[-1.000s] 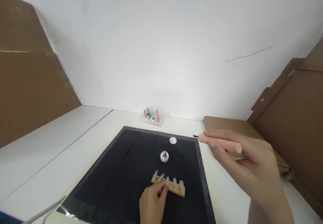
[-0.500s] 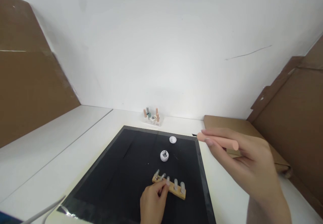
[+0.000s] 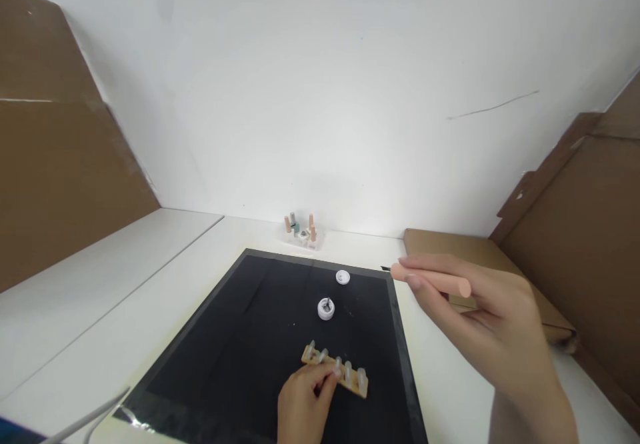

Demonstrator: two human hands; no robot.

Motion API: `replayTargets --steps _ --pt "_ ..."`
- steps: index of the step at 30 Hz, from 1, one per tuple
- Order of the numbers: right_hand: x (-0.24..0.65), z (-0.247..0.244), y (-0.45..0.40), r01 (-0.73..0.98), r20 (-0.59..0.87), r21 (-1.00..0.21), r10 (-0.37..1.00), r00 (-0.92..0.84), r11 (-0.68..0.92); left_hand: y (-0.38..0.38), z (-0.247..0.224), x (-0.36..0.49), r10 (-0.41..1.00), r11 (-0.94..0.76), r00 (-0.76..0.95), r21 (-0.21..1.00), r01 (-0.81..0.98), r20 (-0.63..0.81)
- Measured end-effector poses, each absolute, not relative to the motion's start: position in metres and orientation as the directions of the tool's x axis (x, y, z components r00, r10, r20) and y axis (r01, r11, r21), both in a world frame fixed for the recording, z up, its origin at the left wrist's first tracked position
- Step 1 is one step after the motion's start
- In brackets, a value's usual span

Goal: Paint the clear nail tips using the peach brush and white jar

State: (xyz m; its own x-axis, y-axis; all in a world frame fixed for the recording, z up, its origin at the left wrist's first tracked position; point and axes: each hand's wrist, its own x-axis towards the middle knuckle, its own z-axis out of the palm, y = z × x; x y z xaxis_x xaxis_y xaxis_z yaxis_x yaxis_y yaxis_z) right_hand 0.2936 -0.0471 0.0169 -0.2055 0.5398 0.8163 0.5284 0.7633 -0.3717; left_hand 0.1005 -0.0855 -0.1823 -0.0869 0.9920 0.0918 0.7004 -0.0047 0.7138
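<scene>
My left hand (image 3: 306, 399) pinches a clear false nail (image 3: 338, 364) between thumb and forefinger, at the middle of a wooden nail display stand (image 3: 361, 387). Other clear false nails stand upright along it on both sides. Up at the right, my right hand (image 3: 493, 324) grips a nail polish brush (image 3: 435, 280) by its round peach handle, apart from the stand. Its dark tip points left. Beyond the stand sits an open small white jar (image 3: 326, 309) with something dark and shiny in it. A white lid (image 3: 343, 277) lies behind the jar.
A black mat (image 3: 220, 337) lies on the white table (image 3: 145, 284). At the wall, a clear tray (image 3: 316, 244) holds peach-capped bottles and small containers. Cardboard panels flank both sides, and a flat cardboard box (image 3: 450, 244) lies back right. A grey cable (image 3: 95, 417) crosses the front left.
The pinched false nail has shifted slightly right and toward me along with my left fingertips, and the neighbouring nails' tilt differs a little. My right hand and the brush have hardly moved.
</scene>
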Motion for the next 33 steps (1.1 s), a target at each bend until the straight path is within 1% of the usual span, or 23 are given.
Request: replayTargets --steps 5,9,12,14,16,18,20,22,24,26,30,33 --pt "0.293 0.016 -0.044 0.537 0.813 -0.370 0.544 -0.208 0.758 -0.087 -0.192 0.100 0.985 -0.084 -0.046 0.705 0.704 0.164" --pt "0.296 0.015 -0.043 0.541 0.803 -0.387 0.562 -0.201 0.746 -0.095 -0.200 0.098 0.962 -0.178 -0.040 0.729 0.660 0.271" --pt "0.296 0.014 -0.041 0.533 0.802 -0.392 0.562 -0.201 0.750 -0.099 -0.190 0.089 0.929 -0.277 -0.026 0.740 0.613 0.369" --pt "0.295 0.014 -0.039 0.533 0.778 -0.414 0.591 -0.214 0.738 -0.096 -0.170 0.078 0.907 -0.320 -0.025 0.724 0.611 0.421" --pt "0.292 0.013 -0.034 0.550 0.693 -0.481 0.680 -0.239 0.683 -0.086 -0.141 0.066 0.890 -0.344 -0.028 0.711 0.613 0.454" --pt "0.288 0.011 -0.026 0.584 0.523 -0.569 0.803 -0.286 0.579 -0.069 -0.106 0.057 0.869 -0.336 -0.085 0.707 0.623 0.488" --pt "0.284 0.006 -0.014 0.617 0.316 -0.623 0.876 -0.364 0.481 -0.049 -0.068 0.051 0.877 -0.355 -0.055 0.721 0.594 0.478" --pt "0.279 -0.002 -0.001 0.625 0.248 -0.623 0.877 -0.412 0.470 -0.030 -0.035 0.051 0.882 -0.381 -0.041 0.760 0.527 0.470" --pt "0.274 -0.012 0.012 0.622 0.198 -0.626 0.867 -0.457 0.471 -0.014 -0.009 0.055 0.885 -0.379 -0.078 0.807 0.453 0.459" --pt "0.269 -0.022 0.023 0.619 0.147 -0.634 0.858 -0.492 0.464 -0.002 0.007 0.061 0.901 -0.353 -0.124 0.869 0.346 0.415" --pt "0.259 -0.038 0.036 0.614 0.029 -0.657 0.828 -0.559 0.438 0.015 0.015 0.065 0.918 -0.365 -0.106 0.917 0.159 0.383" --pt "0.250 -0.045 0.043 0.620 -0.046 -0.665 0.807 -0.589 0.415 0.026 0.012 0.061 0.921 -0.362 -0.126 0.930 0.069 0.368"
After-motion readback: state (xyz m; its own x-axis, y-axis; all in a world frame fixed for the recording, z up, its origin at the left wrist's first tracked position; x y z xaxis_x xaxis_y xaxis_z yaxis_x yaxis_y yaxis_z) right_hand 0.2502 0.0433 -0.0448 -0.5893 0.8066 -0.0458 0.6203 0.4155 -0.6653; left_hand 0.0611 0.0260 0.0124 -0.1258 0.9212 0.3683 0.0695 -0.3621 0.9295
